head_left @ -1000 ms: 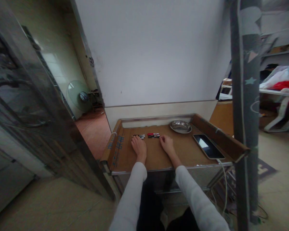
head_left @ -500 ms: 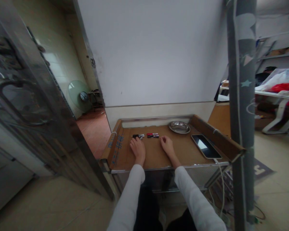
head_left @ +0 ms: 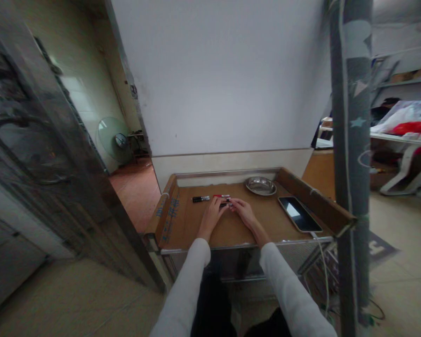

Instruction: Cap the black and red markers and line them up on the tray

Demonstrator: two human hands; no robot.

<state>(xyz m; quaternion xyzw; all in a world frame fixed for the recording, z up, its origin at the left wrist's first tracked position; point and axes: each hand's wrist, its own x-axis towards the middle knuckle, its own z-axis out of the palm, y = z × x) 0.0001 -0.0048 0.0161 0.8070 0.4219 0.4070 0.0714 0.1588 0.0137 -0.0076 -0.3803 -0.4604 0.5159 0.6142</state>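
My left hand and my right hand meet over the middle of the cardboard surface. Both hands' fingers are closed around a small dark stick, mostly covered by the fingertips. Its exact kind is too small to tell. A red stick with a silver end lies just beyond the left fingers, partly hidden. To the left of that hand rest black-and-silver sticks, side by side and apart from it.
A round steel dish sits at the back right of the cardboard-lined cart. A phone with a white cable lies on the right. Raised cardboard sides edge the top; a wrapped grey pole stands to the right.
My left hand has moved right, off the black-and-silver sticks, to the dark stick in the middle. The right hand has shifted slightly left, and the fingertips now meet.
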